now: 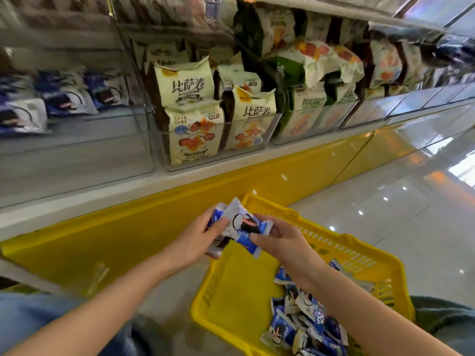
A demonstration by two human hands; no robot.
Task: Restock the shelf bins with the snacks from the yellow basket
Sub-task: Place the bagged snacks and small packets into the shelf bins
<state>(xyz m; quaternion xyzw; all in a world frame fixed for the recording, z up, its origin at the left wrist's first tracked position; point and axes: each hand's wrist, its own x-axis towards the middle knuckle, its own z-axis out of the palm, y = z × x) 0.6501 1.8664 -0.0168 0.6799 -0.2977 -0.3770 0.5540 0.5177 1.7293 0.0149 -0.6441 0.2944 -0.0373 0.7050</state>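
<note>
A yellow basket point(344, 255) stands on the floor at lower right, with several blue-and-white snack packets point(303, 327) heaped in its near corner. Above its far left corner my left hand point(195, 240) grips a small stack of the same packets point(241, 224). My right hand point(280, 240) pinches the right end of that stack from the other side. The clear shelf bin point(77, 150) at far left holds more blue-and-white packets point(59, 98) towards its back.
Clear bins point(213, 155) on the shelf hold cream pizza-roll bags point(195, 134) and green-and-white bags point(305, 109). A yellow base panel point(128, 227) runs below the white shelf edge. Glossy floor spreads to the right. My knees show at both lower corners.
</note>
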